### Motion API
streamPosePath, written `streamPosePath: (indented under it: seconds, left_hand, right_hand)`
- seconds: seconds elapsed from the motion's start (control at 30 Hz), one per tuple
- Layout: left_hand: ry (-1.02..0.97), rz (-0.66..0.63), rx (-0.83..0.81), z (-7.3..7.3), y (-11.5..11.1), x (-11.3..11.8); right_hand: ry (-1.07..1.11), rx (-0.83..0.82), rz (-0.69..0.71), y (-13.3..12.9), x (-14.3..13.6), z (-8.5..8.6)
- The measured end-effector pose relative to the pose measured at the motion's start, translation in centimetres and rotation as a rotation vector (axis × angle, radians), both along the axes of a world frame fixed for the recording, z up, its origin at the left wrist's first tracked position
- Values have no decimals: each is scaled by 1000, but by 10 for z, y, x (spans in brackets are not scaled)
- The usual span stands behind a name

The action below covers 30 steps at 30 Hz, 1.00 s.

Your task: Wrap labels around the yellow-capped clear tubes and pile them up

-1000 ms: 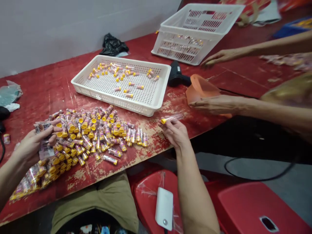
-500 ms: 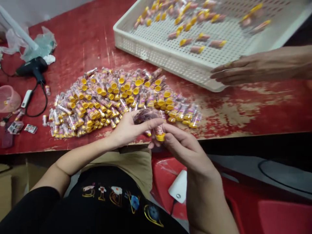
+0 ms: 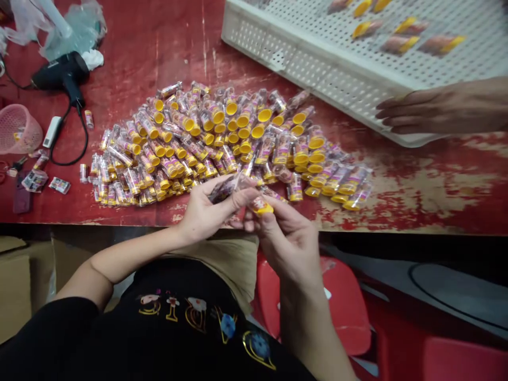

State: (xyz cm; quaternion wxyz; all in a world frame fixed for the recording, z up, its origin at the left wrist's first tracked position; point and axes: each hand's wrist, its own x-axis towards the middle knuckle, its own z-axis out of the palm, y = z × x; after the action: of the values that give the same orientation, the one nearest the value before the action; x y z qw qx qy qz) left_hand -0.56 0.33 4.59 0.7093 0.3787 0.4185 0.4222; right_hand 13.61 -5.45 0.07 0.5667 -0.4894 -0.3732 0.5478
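Note:
My left hand (image 3: pixel 204 211) is closed round a bunch of crinkled clear plastic sleeves (image 3: pixel 224 189) with dark print. My right hand (image 3: pixel 293 238) pinches a small tube with a yellow end (image 3: pixel 262 205) between thumb and fingers. The two hands meet just above the table's near edge, and the left fingertips are close to the tube, partly hidden. Right behind them spreads a large heap of similar small tubes (image 3: pixel 174 151), each in clear film with purple print and a yellow end.
A co-worker's hand (image 3: pixel 436 111) rests on the rim of a white perforated tray (image 3: pixel 317 69) holding yellow-ended tubes. On the left of the red table (image 3: pixel 154 42) are a black heat gun (image 3: pixel 63 74), a pink basket (image 3: pixel 19 127) and plastic bags (image 3: pixel 79 32). A red stool (image 3: pixel 345 301) stands below.
The view has shifted, so the heap looks larger and the tray sits further right and higher. In my right hand the tube has tilted, its yellow end turning right. Both hands keep their grip.

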Motion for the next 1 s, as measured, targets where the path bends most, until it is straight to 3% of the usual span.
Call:
streamPosePath:
  seconds: [0.13,0.33,0.43,0.57,0.67,0.73,0.87,1.0]
  left_hand:
    - [-8,6,-51,-19,13,-2]
    - [85,-64,-47,-26,11,-3]
    - [-64,-94,-184,-33,7,-6]
    - [-250,-100,-429,-43,5,-15]
    - [-245,-100,-511,-44,3,-20]
    - [-220,-101,-509,-42,2,-21]
    - [-144,-65,-442,-45,0,-17]
    - [-82,41,-413,-59,3,-12]
  right_hand:
    - [18,-31,-41,11,3,-18]
    - [-251,54,14,9,8,-14]
    - [-311,133,-99,1,13,-20]
    - [-528,234,-287,-18,17,-59]
    - [-857,300,-229,-30,17,-89]
    - [-954,326,-165,-34,16,-99]
    - [-880,277,-128,-30,14,-98]
    - [-501,138,-291,-20,10,-101]
